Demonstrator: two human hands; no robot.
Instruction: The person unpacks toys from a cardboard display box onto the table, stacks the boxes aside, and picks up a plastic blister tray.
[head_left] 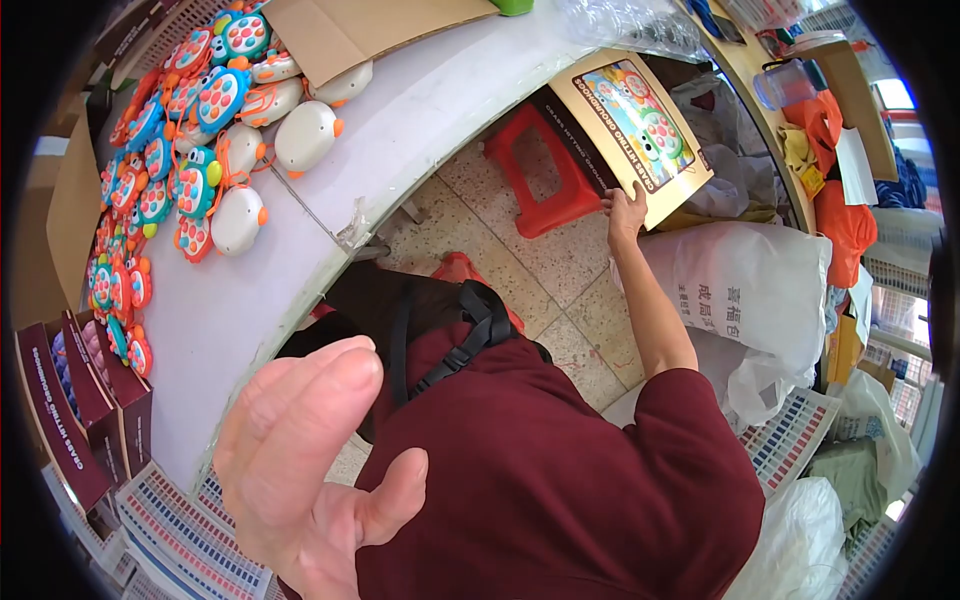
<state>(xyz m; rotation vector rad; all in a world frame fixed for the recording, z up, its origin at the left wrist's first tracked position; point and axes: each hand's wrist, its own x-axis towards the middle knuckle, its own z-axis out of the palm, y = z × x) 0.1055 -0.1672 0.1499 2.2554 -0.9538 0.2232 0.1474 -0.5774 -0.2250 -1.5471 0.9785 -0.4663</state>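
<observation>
My right hand reaches out on the right and holds the near edge of a printed cardboard box. The box has a cream top with colourful toy pictures, a dark side and the words "CRABS HITTING GROUNDHOGS". It is above or on a red plastic stool; the contact between them is hidden. Close to the camera, my left hand is raised with its fingers stretched out and the thumb apart, and nothing shows in it.
Colourful crab-shaped toys are heaped on the curved white table. Open boxes stand at its left end. A large white sack stands at the right, below a cluttered wooden shelf. Printed sheets lie lower left.
</observation>
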